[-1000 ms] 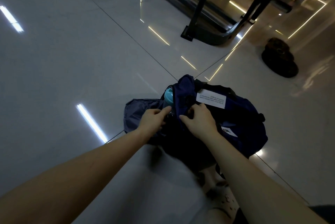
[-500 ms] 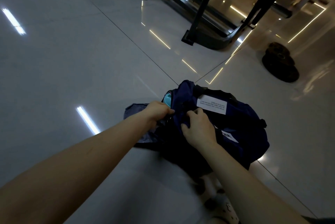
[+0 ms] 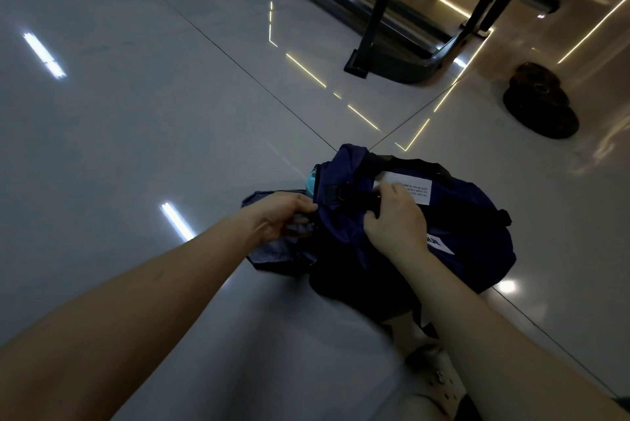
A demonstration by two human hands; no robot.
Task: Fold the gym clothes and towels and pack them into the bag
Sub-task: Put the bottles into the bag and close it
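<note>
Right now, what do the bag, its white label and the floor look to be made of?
Bag: matte navy woven synthetic, likely nylon or polyester; it slumps and creases softly. White label: flat, printed; paper or stiff fabric, cannot tell. Floor: glossy polished tile, given sharp light reflections and thin joint lines.

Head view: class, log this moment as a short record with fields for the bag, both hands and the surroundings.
bag: navy bag on the tiled floor, white label on top
left hand: pinches the bag's left end, beside grey cloth
right hand: grips the bag's top
peeking out: teal item
background: weight plates
</note>
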